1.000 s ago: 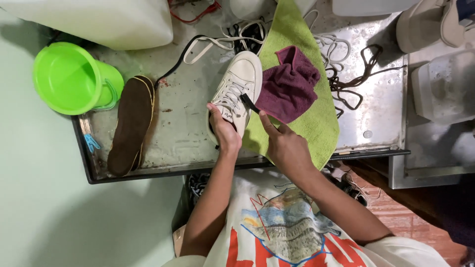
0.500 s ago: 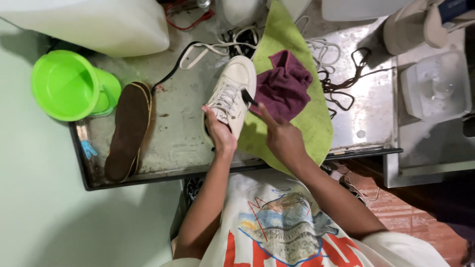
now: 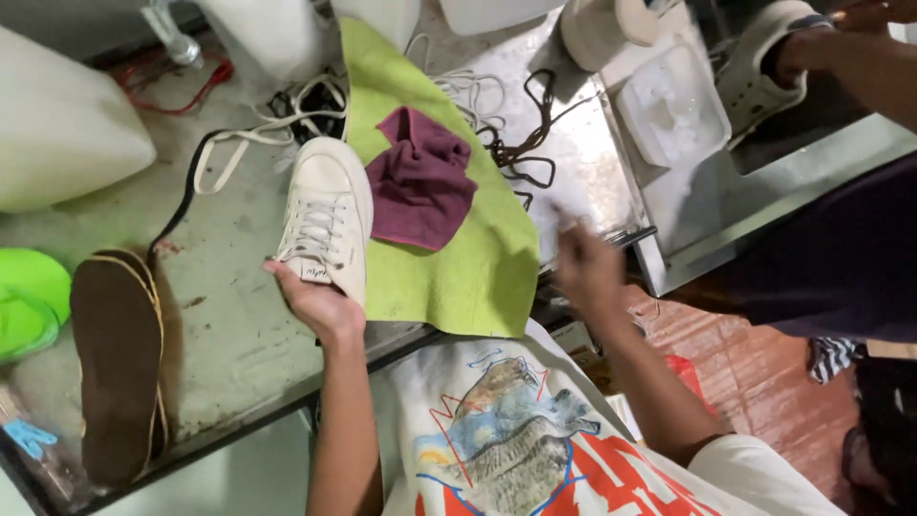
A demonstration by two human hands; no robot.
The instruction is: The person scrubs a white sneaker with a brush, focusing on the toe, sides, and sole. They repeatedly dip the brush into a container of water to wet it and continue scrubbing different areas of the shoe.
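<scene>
The metal worktop point(image 3: 239, 315) carries everything, stained and wet-looking, with a raised edge along the near side. A big white container point(image 3: 57, 134) sits at its far left corner, out of the working area. A green cloth point(image 3: 458, 258) is spread flat across the middle as a pad, and a crumpled maroon rag point(image 3: 420, 186) lies on top of it, close at hand. A brown insole point(image 3: 115, 363) lies flat by itself to the left, apart from the shoe. Loose laces point(image 3: 506, 134) are tangled beyond the cloth.

The white shoe point(image 3: 325, 220) rests half on the cloth's left edge, toe pointing away, laces up. The left hand point(image 3: 315, 301) steadies it from the heel end, arm reaching straight forward, fingers curled around the heel and collar. The right hand point(image 3: 587, 268) is off the shoe, raised over the worktop's right edge and blurred; whether its fingers are spread or holding something, I cannot tell.
</scene>
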